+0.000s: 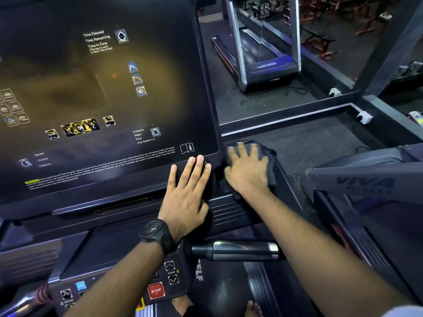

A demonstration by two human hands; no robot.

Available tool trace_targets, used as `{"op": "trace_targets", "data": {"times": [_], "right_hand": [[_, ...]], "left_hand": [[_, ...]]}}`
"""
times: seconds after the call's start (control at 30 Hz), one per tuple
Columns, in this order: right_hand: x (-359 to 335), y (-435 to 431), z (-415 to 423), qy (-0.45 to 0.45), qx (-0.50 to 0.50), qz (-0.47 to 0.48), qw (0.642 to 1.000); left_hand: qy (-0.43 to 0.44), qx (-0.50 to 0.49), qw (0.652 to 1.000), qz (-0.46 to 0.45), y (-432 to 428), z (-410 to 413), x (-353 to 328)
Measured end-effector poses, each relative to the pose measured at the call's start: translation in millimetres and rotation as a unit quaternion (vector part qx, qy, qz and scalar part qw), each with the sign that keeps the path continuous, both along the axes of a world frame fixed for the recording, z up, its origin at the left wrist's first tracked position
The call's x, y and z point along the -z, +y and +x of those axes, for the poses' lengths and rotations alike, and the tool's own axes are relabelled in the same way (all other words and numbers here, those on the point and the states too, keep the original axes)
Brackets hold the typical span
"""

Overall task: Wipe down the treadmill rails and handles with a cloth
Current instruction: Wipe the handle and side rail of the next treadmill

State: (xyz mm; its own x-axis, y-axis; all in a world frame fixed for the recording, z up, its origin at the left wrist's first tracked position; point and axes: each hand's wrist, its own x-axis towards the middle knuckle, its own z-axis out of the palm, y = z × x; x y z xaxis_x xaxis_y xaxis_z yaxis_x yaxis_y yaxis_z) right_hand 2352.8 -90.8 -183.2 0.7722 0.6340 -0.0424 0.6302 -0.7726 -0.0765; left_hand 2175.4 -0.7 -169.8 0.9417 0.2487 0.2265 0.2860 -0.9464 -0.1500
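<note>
The biggest thing in front of me is the dark board (pixel 103 99) of my treadmill, with small signs and words glowing on it. Past its right edge, another treadmill (pixel 258 53) stands on the gym floor, well apart from me. Lower down, a shiny silver handle (pixel 240 250) sticks out to the right, between my two arms.

My left hand (pixel 187 193) lies flat on the bottom right corner of the board. Its fingers are straight and close together, and the tips touch the board's edge. It holds nothing; it just rests there.

My right hand (pixel 248 170) is near it, just to the right. Its fingers are spread wide and flat, and it presses down on the cloth (pixel 271 156). The cloth is dark and bunched up under my palm, and it lies just beside the board's bottom right corner. I am not curling my fingers around it, only pushing on top of it.

A black watch (pixel 156 234) sits on my left wrist. Under that arm, a small red stop button (pixel 156 290) shows.
</note>
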Motion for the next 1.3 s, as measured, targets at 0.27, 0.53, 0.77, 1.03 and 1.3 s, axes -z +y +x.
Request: {"op": "trace_targets", "data": {"times": [0.27, 0.53, 0.77, 1.03, 1.3], "right_hand": [[-7.0, 16.1, 44.6, 0.074, -0.029, 0.006, 0.997], [-0.4, 0.2, 22.2, 0.065, 0.039, 0.040, 0.996], [-3.5, -8.7, 30.0, 0.136, 0.257, 0.053, 0.955], [-7.4, -10.9, 62.0, 0.097, 0.002, 0.053, 0.994], [3.6, -12.0, 26.1, 0.040, 0.137, 0.032, 0.989]], "left_hand": [[0.008, -0.002, 1.000, -0.005, 0.9, 0.0, -0.4], [0.005, -0.001, 1.000, -0.002, 1.4, -1.0, -0.6], [0.001, 0.003, 1.000, -0.003, -0.8, -1.3, 0.6], [-0.001, 0.006, 1.000, 0.012, -1.0, 0.0, 0.8], [0.012, 0.029, 0.999, 0.034, -1.0, 3.7, -2.0]]}}
